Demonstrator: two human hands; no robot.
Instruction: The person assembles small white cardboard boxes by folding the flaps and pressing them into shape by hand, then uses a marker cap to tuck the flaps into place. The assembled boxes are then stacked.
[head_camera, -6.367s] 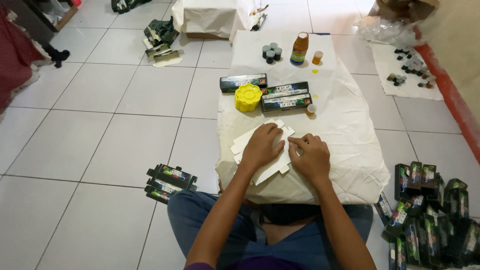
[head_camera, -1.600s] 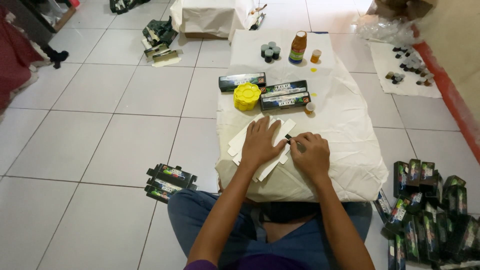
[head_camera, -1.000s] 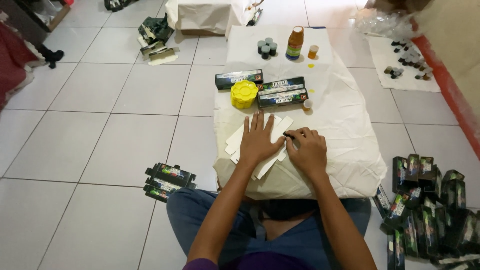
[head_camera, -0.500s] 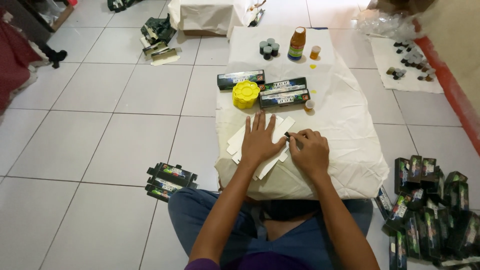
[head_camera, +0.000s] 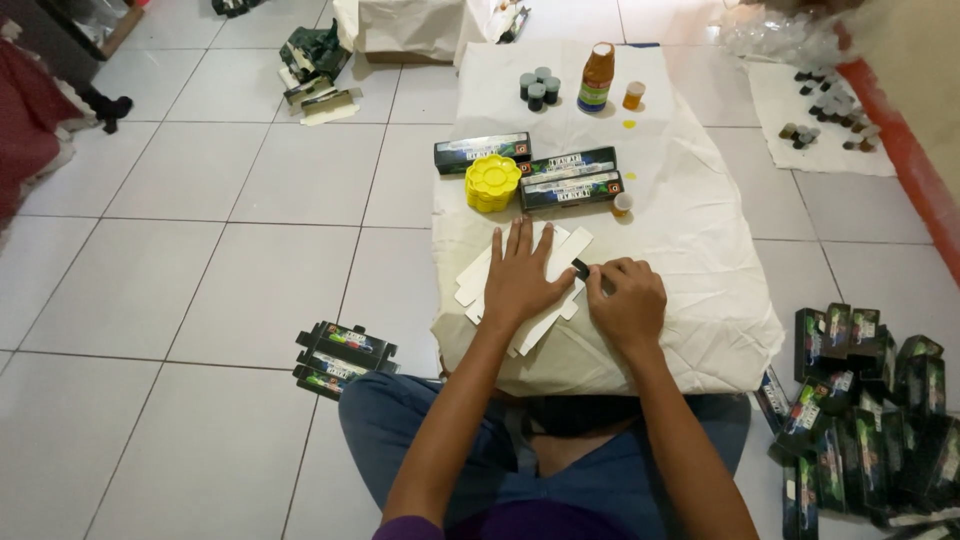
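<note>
Flattened white cardboard blanks (head_camera: 560, 262) lie fanned on the near part of a cloth-draped low table (head_camera: 690, 230), close to its front edge, with bare cloth open to the right and beyond them. The left hand (head_camera: 522, 278) rests flat on the blanks, fingers spread wide and straight, gripping nothing. The right hand (head_camera: 628, 300) sits just beside it, fingers curled in, their tips pinching what seems to be a small dark tab (head_camera: 580, 267) at the blanks' right edge; the view is too small to be sure of it. The blanks are thin, matte and straight-edged, while the cloth is pale, wrinkled and falls loosely over the sides. Farther up the table sit a yellow flower-shaped plastic palette (head_camera: 492, 182), three long dark printed boxes (head_camera: 570, 185), a cluster of small dark-capped jars (head_camera: 538, 88) and an amber bottle (head_camera: 596, 78). On the glossy white tile floor, a stack of flat dark cartons (head_camera: 340, 358) lies to the left, and a heap of folded dark boxes (head_camera: 870, 400) crowds the right.
</note>
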